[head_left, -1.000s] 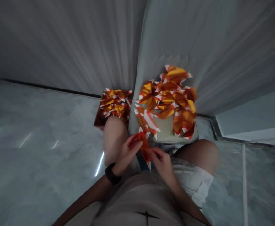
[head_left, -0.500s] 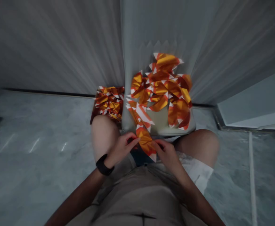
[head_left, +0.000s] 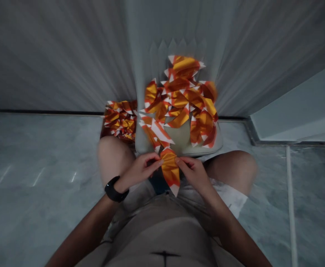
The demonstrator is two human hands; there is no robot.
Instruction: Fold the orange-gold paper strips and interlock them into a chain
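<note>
A shiny orange-gold piece of foil-like material [head_left: 170, 167], creased, with red bands and white pointed ends, hangs in front of my body between both hands. My left hand [head_left: 143, 168], with a black band on the wrist, pinches its left edge between thumb and fingers. At the opposite edge my right hand [head_left: 191, 171] grips it the same way. Just beyond, similar pieces [head_left: 179, 98] lie in a loose heap on a pale padded seat [head_left: 180, 139]. One nearer piece [head_left: 159, 131] shows its whitish underside close to my left hand.
A dark reddish-brown box [head_left: 104, 129] full of similar pieces stands on the floor left of the seat. My bent knees flank the seat's front. Grey curtain-like folds [head_left: 53, 55] rise behind, and a pale panel [head_left: 298, 111] stands at right. The floor [head_left: 40, 215] is grey marbled.
The held piece has turned so its lower white tip hangs more downward, and it looks more pleated between my fingers. My view has shifted slightly, moving the surroundings left.
</note>
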